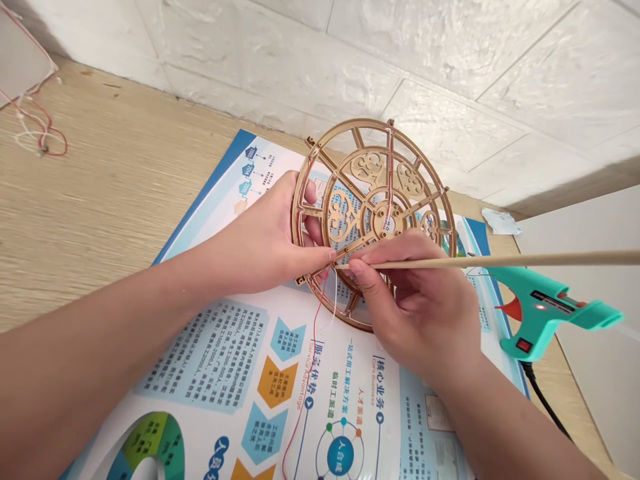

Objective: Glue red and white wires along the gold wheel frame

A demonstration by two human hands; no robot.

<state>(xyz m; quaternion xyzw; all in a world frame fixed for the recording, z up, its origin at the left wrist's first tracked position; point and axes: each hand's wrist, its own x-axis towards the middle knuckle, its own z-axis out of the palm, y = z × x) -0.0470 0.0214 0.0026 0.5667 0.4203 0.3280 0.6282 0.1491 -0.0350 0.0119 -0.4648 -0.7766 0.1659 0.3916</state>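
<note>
A round laser-cut wooden wheel (374,200) with ornate cut-outs is tilted upright over a printed poster (280,380). My left hand (265,243) grips the wheel's left rim, fingers curled through the openings. My right hand (420,307) pinches a long thin wooden stick (500,261), whose tip touches the wheel's lower left rim near my left thumb. Thin red and white wires (320,313) run down the wheel's centre spoke and hang from its lower rim over the poster.
A teal hot glue gun (545,310) lies at the right with a red light lit and a black cord trailing down. Loose red and white wires (40,130) lie at the far left on the wooden table (100,193). A white brick wall stands behind.
</note>
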